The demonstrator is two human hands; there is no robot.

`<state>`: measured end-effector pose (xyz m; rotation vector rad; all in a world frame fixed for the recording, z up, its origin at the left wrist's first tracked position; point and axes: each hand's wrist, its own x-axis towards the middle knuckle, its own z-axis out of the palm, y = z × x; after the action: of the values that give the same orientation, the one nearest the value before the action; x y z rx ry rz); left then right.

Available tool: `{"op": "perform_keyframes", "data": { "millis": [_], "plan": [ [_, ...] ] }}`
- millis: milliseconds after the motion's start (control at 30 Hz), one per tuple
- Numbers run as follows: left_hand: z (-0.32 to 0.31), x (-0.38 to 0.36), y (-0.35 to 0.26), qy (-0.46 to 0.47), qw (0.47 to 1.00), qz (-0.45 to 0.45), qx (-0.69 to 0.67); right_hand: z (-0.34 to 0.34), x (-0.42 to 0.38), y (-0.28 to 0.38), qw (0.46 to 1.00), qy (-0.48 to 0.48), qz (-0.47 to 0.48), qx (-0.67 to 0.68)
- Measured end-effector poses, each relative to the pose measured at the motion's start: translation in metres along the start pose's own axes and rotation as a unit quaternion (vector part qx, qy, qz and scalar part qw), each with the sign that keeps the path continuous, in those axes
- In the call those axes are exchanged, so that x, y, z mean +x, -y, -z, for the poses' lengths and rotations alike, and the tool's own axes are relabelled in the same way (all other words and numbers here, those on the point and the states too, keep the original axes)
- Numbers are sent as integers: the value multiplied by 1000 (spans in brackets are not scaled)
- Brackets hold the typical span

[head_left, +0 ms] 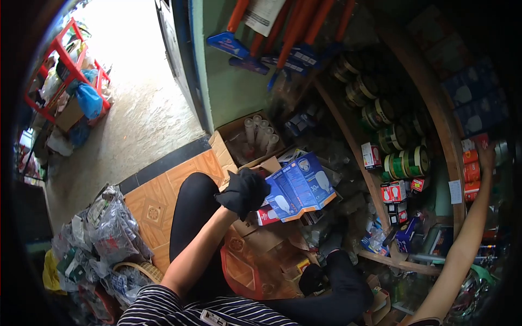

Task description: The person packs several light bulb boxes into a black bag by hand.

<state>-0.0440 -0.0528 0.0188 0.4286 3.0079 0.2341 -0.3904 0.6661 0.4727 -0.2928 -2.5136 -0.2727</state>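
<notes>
My left hand (229, 212) is bunched in a black cloth (246, 190), which hides most of its fingers. Just right of it lies a blue light-bulb carton (302, 187) marked 30W, resting among other boxes. My right arm stretches to the shelf at the far right, where my right hand (486, 154) is at a stack of small red and orange boxes (471, 173). Shadow covers those fingertips, so whether they grip a box I cannot make out.
Green-and-yellow cans (406, 163) line the wooden shelf, with small bulb boxes (393, 192) below. An open carton of white tubes (261, 136) stands by the wall. Orange-handled tools (293, 38) hang above. Plastic bags (111, 223) pile up at left. A red rack (68, 70) stands outside the doorway.
</notes>
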Motion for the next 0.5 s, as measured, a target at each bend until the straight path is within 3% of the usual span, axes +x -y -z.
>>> {"op": "perform_keyframes", "data": {
  "millis": [33, 133, 167, 200, 267, 300, 333, 400, 433, 500],
  "plan": [
    [11, -1, 5, 41, 948, 130, -287, -5, 3, -9, 996, 0, 21, 84],
    [5, -8, -5, -126, 900, 146, -392, 14, -14, 13, 998, -63, 5, 21],
    [11, -12, -12, -196, 902, 142, -359, 17, -16, 11, 998, -56, -4, 16],
    [15, -8, -12, -209, 941, 90, -249, 19, -18, 8, 997, -73, -13, 20],
    [21, -4, -13, -108, 989, 77, -65, 26, -31, 7, 993, -108, -36, 27],
    [31, -2, -14, -37, 997, 65, 22, 5, -13, -23, 983, -181, -18, 18],
    [39, 0, -14, -41, 999, 14, -11, 41, -47, 20, 983, -147, -105, -20],
    [47, -3, -9, -36, 993, -87, -75, 66, -66, 44, 965, -256, -64, 4],
    [51, -4, -15, -92, 989, -94, -73, 71, -58, 35, 955, -296, -2, 33],
    [51, 1, -21, -113, 976, -156, -98, 109, -86, 76, 935, -348, 49, 41]
  ]
}}
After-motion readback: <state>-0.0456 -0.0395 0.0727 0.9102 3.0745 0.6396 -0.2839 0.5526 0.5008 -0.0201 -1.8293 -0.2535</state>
